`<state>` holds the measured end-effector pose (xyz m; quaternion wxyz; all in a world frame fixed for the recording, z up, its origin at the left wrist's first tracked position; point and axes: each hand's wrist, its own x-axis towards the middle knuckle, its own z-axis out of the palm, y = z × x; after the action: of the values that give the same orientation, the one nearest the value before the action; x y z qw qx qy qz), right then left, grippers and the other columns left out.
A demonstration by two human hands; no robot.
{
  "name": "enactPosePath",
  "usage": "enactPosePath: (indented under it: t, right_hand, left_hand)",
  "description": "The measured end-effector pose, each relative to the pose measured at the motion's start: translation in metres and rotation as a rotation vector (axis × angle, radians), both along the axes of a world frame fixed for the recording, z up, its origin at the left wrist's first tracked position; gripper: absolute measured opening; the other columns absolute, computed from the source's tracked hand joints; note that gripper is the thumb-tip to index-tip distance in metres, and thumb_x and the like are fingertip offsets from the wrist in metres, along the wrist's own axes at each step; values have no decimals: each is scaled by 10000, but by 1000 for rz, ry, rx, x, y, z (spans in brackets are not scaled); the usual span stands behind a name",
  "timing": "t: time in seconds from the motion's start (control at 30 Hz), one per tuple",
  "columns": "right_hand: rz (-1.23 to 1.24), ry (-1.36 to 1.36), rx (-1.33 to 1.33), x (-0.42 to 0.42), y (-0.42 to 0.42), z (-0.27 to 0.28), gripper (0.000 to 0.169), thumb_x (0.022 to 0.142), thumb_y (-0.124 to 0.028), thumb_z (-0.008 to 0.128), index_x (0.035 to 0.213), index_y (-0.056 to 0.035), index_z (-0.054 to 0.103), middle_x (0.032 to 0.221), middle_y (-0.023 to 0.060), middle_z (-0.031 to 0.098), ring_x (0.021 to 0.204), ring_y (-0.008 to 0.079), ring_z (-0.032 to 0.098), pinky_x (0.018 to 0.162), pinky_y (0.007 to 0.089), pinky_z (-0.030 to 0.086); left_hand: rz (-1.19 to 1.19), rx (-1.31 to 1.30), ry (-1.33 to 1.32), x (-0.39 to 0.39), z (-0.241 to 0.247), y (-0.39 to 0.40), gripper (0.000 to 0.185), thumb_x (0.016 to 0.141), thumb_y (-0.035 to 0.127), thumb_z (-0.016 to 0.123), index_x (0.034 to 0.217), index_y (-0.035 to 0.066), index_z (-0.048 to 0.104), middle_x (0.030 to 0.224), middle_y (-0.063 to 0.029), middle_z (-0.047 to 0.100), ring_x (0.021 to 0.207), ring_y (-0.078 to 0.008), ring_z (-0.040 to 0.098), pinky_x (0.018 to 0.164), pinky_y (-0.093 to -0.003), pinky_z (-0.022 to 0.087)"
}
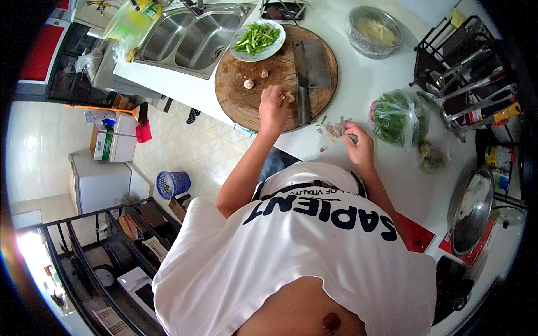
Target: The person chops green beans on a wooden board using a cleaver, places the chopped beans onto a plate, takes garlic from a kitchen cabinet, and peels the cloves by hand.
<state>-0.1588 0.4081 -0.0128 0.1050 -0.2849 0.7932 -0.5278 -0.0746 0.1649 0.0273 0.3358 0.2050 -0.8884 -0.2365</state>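
My left hand (275, 108) is over the round wooden chopping board (235, 98), its fingers curled by a pale garlic clove (291, 98); whether it grips the clove is unclear. Two more pieces of garlic, one whitish (249, 84) and one pinkish (264, 74), lie farther up the board. A cleaver (317, 63) rests on the board's right side, handle towards me. At the far edge, a plate (275, 47) holds cut green vegetables (257, 38). My right hand (359, 145) is at the counter beside garlic skins (335, 129), its thumb and fingers closed on a small grey object (352, 137).
A double steel sink (201, 40) stands at upper left. On the right are a plastic-covered metal bowl (373, 31), a clear bag of greens (399, 117), a black utensil rack (454, 46) and a large metal bowl (473, 210). A blue basket (173, 185) stands on the floor.
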Motion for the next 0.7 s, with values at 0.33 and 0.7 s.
enactPosePath:
  t: [0.33, 0.7]
  right_hand:
    - [19, 13, -30, 1, 3, 12, 133, 734, -6, 657, 818, 3, 555, 985, 146, 626, 868, 297, 612, 769, 347, 469]
    - [-84, -63, 8, 4, 2, 23, 116, 803, -83, 642, 888, -9, 616, 805, 96, 647, 687, 198, 619, 649, 300, 479]
  left_hand:
    - [56, -86, -24, -24, 2, -54, 278, 730, 6, 591, 999, 70, 623, 966, -147, 547, 911, -343, 524, 791, -419, 451]
    - [-138, 451, -175, -23, 25, -54, 272, 796, 7, 580, 1064, 42, 614, 941, -86, 614, 850, -245, 601, 743, -318, 486]
